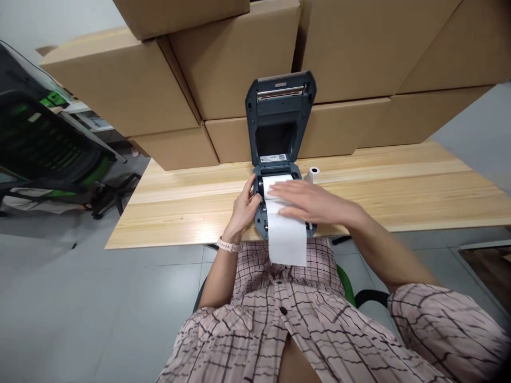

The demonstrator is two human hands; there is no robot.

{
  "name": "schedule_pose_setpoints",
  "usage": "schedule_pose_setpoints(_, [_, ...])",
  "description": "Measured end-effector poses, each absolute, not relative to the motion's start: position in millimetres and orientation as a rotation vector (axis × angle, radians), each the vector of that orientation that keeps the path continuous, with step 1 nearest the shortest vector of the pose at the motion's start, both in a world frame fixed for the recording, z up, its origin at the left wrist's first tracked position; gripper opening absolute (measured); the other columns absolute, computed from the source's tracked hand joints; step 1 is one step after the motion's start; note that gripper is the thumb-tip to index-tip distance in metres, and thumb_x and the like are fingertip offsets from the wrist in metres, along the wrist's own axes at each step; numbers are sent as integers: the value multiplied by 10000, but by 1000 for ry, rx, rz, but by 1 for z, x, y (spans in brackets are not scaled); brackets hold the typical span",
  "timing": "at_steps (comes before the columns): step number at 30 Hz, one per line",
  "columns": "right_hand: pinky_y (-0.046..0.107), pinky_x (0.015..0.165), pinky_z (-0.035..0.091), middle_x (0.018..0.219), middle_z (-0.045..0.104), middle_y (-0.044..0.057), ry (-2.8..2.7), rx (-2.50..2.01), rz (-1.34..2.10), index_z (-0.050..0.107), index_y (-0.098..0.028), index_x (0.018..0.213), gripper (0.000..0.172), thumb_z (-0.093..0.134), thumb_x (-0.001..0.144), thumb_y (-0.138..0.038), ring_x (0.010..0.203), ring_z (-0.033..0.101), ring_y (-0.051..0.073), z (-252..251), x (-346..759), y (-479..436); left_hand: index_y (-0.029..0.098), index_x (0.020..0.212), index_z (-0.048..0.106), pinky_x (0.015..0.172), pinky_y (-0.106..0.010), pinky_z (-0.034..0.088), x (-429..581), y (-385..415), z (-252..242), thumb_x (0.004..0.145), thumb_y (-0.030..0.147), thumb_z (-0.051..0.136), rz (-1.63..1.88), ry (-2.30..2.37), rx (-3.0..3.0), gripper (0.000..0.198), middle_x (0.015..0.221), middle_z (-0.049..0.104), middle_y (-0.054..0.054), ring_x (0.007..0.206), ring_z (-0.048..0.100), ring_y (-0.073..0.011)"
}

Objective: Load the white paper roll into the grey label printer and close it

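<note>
A dark grey label printer sits at the table's front edge with its lid raised. Inside it lies a white paper roll, partly covered by my fingers. From the roll a white paper strip runs forward and hangs over the printer's front. My left hand grips the printer's left side, thumb at the inner rim and fingers along the outside. Stretched out flat, my right hand lies over the roll and the top of the strip. It hides the printer's right side.
A small white roll with a dark core stands right of the printer on the wooden table. Cardboard boxes are stacked behind it, close to the raised lid. An office chair stands at the left.
</note>
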State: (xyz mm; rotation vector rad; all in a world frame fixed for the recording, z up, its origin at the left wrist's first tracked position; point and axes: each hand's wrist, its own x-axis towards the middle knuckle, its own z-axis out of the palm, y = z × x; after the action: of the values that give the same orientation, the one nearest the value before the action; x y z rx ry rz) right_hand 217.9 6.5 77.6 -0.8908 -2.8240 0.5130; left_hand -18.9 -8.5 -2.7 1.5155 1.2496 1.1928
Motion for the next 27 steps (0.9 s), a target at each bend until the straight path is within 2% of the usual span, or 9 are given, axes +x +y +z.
schedule_pose_setpoints(2, [526,1300,350,1705,445,78,-2778,-881,561,533,-291,1582,652,466,1041,-649,1586,413,311,69,225,-22,282,1608,458,1246,-542,433,-19,-8,-3,942,281,602,1194,1245,1524,681,1615,571,-60,1448,567,-326])
schedule_pose_setpoints(6, [604,1298,368,1725,394,88,-2719,-973,453,514,-307,1600,715,577,986,-668,1608,376,338,51,229,-58,288,1583,488,1240,-524,445,-19,-7,-3,935,276,610,1207,1251,1534,660,1588,591,-44,1484,532,-316])
schedule_pose_setpoints(13, [561,1255,457,1657,489,179,-2611,-979,68,540,-137,1548,713,603,1006,-596,1562,457,333,32,217,-83,264,1537,540,1186,-488,487,-16,-7,0,927,248,607,1195,1324,1511,614,1502,661,-67,1412,594,-287])
schedule_pose_setpoints(19, [557,1207,514,1628,524,196,-2551,-1021,-11,565,-113,1506,683,653,990,-552,1523,507,350,24,210,-95,240,1523,554,1214,-478,460,-16,-5,-2,930,278,623,1225,1289,1479,598,1490,667,-84,1451,564,-285])
schedule_pose_setpoints(27, [541,1203,509,1614,549,175,-2492,-1021,16,571,-148,1496,645,616,1008,-567,1518,514,331,18,209,-96,185,1513,555,1239,-479,437,-10,-5,-3,930,267,603,1264,1226,1401,591,1498,660,-124,1537,467,-297])
